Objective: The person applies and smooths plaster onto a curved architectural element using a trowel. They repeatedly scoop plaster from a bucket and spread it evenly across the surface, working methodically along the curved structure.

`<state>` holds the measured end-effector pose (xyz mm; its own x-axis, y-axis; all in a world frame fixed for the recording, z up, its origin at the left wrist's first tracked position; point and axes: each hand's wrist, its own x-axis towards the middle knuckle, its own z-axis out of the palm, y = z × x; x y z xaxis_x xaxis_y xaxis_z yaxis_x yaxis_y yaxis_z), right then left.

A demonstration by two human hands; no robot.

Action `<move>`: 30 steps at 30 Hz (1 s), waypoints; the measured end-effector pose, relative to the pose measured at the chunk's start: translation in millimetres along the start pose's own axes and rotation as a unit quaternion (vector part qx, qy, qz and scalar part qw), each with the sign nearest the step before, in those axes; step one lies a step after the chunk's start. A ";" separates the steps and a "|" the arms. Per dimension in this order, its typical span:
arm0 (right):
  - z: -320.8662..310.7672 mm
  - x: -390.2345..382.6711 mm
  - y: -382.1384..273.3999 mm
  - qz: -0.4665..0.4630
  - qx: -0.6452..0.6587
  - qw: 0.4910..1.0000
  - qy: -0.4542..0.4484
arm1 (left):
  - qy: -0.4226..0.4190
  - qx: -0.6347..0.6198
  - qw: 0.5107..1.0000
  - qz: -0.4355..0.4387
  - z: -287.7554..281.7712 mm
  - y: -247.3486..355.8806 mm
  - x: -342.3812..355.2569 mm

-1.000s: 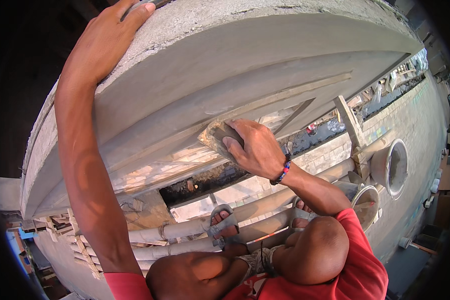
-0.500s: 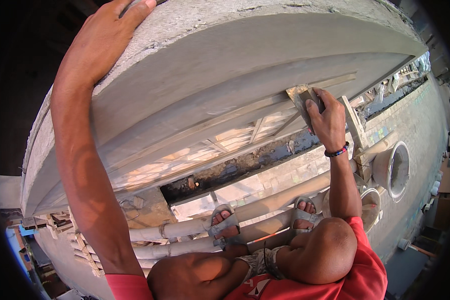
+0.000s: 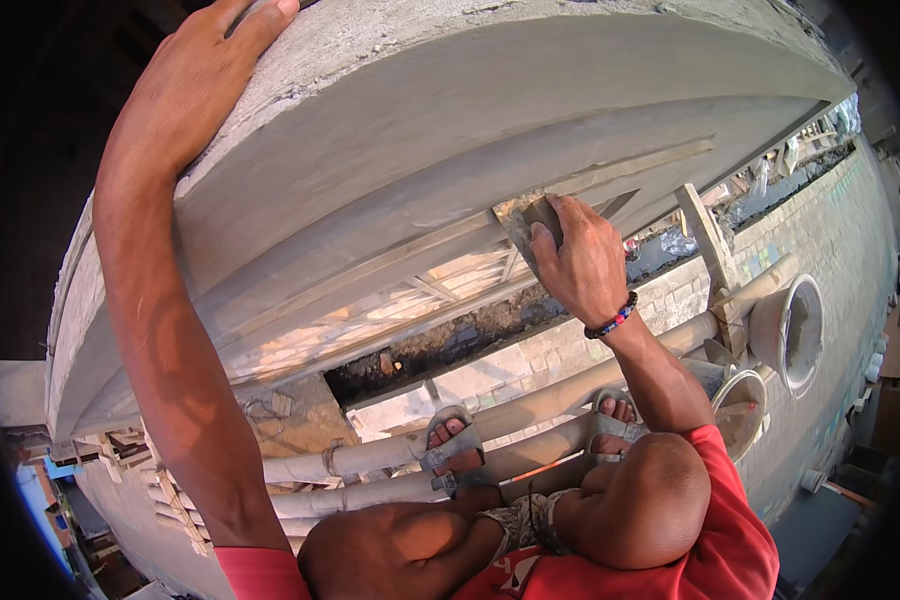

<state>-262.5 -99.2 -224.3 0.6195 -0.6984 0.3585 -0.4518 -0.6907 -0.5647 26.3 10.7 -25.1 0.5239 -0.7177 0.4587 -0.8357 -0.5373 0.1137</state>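
Plainly, the right hand [image 3: 582, 258] has its grip clamped on a flat hand float [image 3: 522, 235], which sits at the raised strip [image 3: 660, 160] near the lower edge of the curved concrete wall [image 3: 420, 120]. Up at the wall's rough upper left edge lies the left hand [image 3: 185, 85]; its fingertips run out of view, so I cannot tell whether that grip is closed. Sandaled feet [image 3: 453, 450] stand on long poles [image 3: 535, 397], and two pale buckets [image 3: 740, 415] hang near the poles' right end.

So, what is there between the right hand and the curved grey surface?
In the head view, a flat hand tool lies between the right hand and the curved grey surface; the hand grips it.
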 end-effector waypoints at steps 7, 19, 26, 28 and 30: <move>33.9 -16.1 -52.5 -0.078 0.099 0.983 -0.135 | -0.048 -0.029 0.998 -0.007 -6.8 14.6 0.6; -21.5 -28.0 91.8 0.354 0.456 0.810 0.105 | -0.039 -0.024 0.999 -0.002 -6.1 11.4 1.4; 18.4 -29.0 79.7 0.360 0.479 0.794 0.099 | -0.026 0.003 1.000 -0.006 0.3 -3.1 3.4; 24.3 -33.5 57.7 0.374 0.479 0.790 0.082 | -0.013 0.011 1.000 0.005 3.0 -9.6 5.3; 32.3 -38.8 30.4 0.375 0.485 0.789 0.041 | -0.032 0.006 0.999 0.015 2.4 -8.9 7.2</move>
<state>-279.5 -87.0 -279.5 0.3499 -0.8795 -0.3226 0.0557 0.3633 -0.9300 37.9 9.2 -24.9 0.5086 -0.7602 0.4043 -0.8492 -0.5203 0.0898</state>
